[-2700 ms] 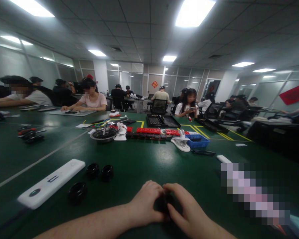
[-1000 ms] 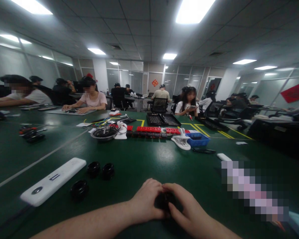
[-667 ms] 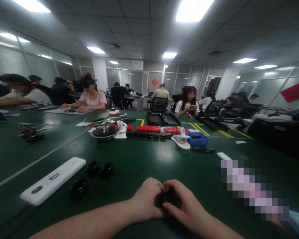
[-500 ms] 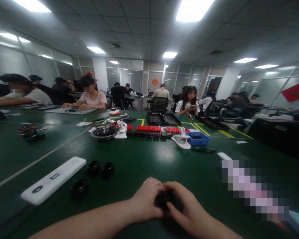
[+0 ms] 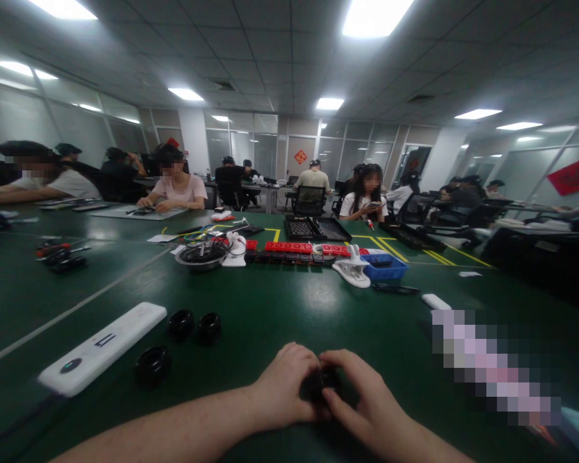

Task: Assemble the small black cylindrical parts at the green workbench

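Observation:
Low in the head view, a small black part [image 5: 320, 384] sits between my two hands, mostly hidden by fingers. My left hand [image 5: 288, 384] curls round it from the left, thumb below. From the other side my right hand [image 5: 359, 397] grips it, with its index finger over the top and its thumb against the near side. The fingertips of both hands almost meet. To the left on the green table lie three glossy black ring-shaped parts [image 5: 153, 365], each with a hole. Whether the held part is of the same kind, I cannot tell.
A long white device [image 5: 103, 347] with a cable lies left. Farther back stand a metal bowl [image 5: 200, 257] of cables, red-topped blocks [image 5: 288, 249], a white clamp [image 5: 352, 273], a blue bin [image 5: 383, 267] and a black case [image 5: 316, 228]. Several people sit beyond the table.
Both hands stay in nearly the same place around the black part. The fingers of my right hand have shifted very slightly.

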Demonstrator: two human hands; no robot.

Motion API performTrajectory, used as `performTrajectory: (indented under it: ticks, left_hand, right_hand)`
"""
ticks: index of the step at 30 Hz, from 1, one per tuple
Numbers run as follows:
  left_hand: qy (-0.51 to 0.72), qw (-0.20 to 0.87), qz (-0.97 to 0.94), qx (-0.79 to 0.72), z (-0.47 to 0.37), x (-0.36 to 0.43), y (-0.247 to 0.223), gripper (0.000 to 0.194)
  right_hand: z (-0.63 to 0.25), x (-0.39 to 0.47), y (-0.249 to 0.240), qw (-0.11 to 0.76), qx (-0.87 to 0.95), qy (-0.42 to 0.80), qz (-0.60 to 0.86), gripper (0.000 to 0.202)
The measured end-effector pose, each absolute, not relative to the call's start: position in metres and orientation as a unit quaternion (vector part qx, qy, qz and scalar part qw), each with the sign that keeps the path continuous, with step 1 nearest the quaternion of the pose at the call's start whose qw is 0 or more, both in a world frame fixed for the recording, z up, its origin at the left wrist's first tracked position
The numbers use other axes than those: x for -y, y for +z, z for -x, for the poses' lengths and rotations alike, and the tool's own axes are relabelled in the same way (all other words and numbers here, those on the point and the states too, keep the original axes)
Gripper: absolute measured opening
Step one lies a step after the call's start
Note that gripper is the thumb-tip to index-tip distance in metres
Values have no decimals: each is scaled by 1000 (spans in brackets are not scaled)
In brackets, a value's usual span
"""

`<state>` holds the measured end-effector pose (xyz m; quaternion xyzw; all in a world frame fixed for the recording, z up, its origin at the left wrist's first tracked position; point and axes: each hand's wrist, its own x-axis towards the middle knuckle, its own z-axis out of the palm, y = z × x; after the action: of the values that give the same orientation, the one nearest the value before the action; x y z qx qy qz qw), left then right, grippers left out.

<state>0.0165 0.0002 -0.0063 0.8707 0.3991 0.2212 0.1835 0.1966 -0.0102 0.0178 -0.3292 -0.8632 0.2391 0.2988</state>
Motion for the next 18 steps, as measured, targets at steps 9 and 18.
performTrajectory:
  ticks: [9,18]
  left_hand:
    - [231,191,-863,-407,-16,2,-3,35]
    - [229,191,-865,-404,-16,-1,-9,38]
  right_hand:
    - [-194,10,21,283,856,223,372,37]
    - [-198,12,15,299,861,241,332,50]
